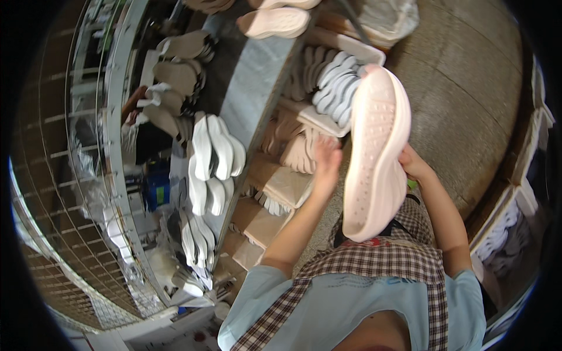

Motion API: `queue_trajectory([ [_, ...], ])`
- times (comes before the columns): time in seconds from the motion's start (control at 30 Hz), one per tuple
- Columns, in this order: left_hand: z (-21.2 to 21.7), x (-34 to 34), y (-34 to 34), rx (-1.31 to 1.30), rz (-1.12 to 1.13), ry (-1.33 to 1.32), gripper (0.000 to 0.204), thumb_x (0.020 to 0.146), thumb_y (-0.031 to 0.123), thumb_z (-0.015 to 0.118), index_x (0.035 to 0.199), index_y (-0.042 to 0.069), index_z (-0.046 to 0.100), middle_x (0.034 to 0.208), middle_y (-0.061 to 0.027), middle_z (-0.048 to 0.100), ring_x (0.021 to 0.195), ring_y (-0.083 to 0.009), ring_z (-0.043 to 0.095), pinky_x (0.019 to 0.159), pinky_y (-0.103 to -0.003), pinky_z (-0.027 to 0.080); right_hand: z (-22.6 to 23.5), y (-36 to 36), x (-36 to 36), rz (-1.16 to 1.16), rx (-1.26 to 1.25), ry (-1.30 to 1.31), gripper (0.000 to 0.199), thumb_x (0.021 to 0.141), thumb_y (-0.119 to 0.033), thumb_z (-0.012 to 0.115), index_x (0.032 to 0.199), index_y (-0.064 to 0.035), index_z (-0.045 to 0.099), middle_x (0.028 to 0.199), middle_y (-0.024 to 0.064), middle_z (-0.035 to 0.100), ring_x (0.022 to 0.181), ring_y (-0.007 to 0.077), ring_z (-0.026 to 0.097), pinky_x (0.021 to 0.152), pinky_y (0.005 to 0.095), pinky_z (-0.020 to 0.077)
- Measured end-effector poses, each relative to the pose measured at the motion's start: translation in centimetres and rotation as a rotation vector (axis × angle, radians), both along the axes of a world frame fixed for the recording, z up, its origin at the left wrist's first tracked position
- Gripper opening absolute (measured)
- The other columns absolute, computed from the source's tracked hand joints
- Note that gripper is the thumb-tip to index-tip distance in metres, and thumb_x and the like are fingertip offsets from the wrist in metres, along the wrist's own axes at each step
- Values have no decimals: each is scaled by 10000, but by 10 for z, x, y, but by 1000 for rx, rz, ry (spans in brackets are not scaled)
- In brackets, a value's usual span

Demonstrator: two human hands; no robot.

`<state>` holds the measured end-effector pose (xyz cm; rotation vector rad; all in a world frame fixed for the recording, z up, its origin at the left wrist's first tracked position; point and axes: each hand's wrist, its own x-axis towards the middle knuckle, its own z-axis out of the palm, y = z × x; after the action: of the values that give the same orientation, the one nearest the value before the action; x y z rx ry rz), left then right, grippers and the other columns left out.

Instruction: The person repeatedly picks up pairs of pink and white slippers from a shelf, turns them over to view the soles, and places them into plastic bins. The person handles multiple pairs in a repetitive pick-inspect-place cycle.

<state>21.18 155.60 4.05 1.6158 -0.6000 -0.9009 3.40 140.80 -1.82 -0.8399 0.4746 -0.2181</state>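
Close above the checked apron [374, 260], the right hand [413, 164] is holding a pale pink shoe sole [376, 155] by its right edge, grip closed on it, tread side facing up and the toe pointing away. The left hand [326, 159] is hovering just beside the sole's left edge, fingers loosely spread and holding nothing. Beyond them, trays of stacked soles [328, 93] are crowding the left, while bare floor [462, 82] is lying open to the right. Farther left, white soles [213, 149] are resting on the grey surface [257, 76].
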Motion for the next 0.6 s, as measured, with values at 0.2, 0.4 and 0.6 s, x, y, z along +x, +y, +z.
queue_trajectory([
  [0.2, -117, 3, 58, 173, 156, 448, 541, 934, 379, 457, 1321, 30, 308, 1213, -132, 501, 1094, -227, 485, 931, -360, 413, -25, 71, 40, 28, 46, 77, 896, 763, -393, 632, 1433, -33, 156, 1425, 167, 285, 1327, 255, 279, 1087, 380, 242],
  [0.4, -183, 60, 145, 121, 312, 533, 359, 952, 277, 452, 1212, 32, 418, 1101, -96, 544, 973, -166, 513, 851, -311, 439, -25, 141, 61, -159, 245, 351, 816, 873, -371, 563, 1469, -84, 84, 1500, 147, 164, 1359, 314, 217, 1094, 421, 205],
  [0.6, -222, 122, 203, 324, 306, 27, 245, 942, 217, 495, 1110, 39, 503, 1029, -77, 574, 880, -138, 532, 790, -282, 457, -60, 228, 144, -194, 45, 293, 690, 903, -128, 479, 1453, -77, 66, 1414, 177, 283, 1328, 258, 248, 1088, 388, 225],
])
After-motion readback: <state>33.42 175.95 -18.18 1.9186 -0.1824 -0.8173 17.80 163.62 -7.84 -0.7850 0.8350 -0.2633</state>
